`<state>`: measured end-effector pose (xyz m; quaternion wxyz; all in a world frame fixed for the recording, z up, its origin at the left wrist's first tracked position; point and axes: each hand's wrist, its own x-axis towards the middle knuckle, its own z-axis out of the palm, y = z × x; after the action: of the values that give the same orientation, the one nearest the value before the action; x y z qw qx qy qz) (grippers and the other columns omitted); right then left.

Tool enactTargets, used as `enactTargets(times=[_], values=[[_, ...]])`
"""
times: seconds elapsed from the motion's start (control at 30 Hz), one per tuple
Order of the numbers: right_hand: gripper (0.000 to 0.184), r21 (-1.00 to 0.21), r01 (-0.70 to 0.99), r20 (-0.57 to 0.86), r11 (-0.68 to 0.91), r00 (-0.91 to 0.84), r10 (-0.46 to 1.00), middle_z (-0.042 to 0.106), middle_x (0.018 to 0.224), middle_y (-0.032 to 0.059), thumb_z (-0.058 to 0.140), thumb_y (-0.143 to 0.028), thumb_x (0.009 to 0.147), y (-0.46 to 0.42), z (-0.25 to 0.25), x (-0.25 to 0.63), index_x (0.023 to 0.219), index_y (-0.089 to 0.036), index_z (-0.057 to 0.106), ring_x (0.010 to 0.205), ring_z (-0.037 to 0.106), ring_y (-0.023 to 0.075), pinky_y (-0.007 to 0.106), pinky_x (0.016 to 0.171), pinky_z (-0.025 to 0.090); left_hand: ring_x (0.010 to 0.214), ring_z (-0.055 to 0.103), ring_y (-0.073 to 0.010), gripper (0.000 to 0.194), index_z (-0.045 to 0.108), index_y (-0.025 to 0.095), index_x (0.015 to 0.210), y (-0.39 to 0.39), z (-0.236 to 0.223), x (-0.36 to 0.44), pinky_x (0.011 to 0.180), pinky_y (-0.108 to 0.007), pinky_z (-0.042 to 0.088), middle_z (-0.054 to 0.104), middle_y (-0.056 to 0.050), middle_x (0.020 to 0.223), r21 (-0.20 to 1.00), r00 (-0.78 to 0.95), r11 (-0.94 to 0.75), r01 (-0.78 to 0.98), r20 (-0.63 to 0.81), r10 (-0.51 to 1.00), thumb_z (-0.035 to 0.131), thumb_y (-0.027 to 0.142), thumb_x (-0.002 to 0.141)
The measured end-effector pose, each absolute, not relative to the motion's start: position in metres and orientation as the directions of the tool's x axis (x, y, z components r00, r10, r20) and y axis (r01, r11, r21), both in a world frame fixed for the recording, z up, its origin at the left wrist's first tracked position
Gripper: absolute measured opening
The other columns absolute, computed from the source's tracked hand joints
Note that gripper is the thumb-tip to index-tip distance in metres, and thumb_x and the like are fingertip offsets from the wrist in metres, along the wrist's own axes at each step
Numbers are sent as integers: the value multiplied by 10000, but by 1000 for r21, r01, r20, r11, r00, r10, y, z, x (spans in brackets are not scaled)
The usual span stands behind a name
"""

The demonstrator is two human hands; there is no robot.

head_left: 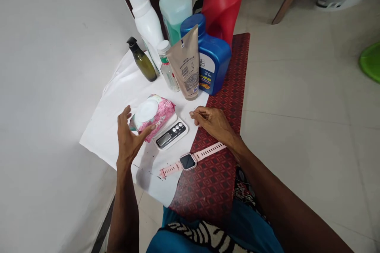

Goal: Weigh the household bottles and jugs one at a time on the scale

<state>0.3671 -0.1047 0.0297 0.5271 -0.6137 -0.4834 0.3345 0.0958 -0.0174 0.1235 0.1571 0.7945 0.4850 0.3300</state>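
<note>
A pink and white pack of wet wipes (162,110) with a pale round lid lies on a small white kitchen scale (177,136). The scale's dark panel, display and buttons face me. My left hand (130,136) is at the pack's left side with fingers spread; its thumb overlaps the near edge, and I cannot tell whether it presses on it. Right of the scale, my right hand (214,122) is closed, thumb and fingertips together, with nothing visible in them. Below the scale lies a pink smartwatch (188,161), strap stretched out, its right end close under my right wrist.
Behind the scale stand a beige tube (187,65), a clear bottle (169,71), a blue jug (218,57), a dark green pump bottle (144,63), a white bottle (148,25), a teal-liquid bottle (175,10) and a red bottle (222,4). White paper (109,124) partly covers the red-patterned table (208,193). A wall borders the left.
</note>
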Motion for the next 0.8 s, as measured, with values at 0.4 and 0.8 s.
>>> enactTargets(times=[0.4,0.8], values=[[496,-967,253,91,17,283,955,696,639,29,582,-618,981,-103,31,371,684,-225,636,553,536,148,300,583,387,1513,519,-345,828,308,292,1661,-38,97,64,1218,-567,459,455,-216,1655,720,-24,-323,614,426,904,631,631,977],[468,-971,235,98,30,285,954,692,659,20,575,-577,993,-104,32,371,702,-218,650,574,522,144,298,602,365,1133,720,-325,672,696,219,1263,-3,119,112,1017,-499,586,764,-96,1178,605,274,-382,699,268,924,905,587,741]])
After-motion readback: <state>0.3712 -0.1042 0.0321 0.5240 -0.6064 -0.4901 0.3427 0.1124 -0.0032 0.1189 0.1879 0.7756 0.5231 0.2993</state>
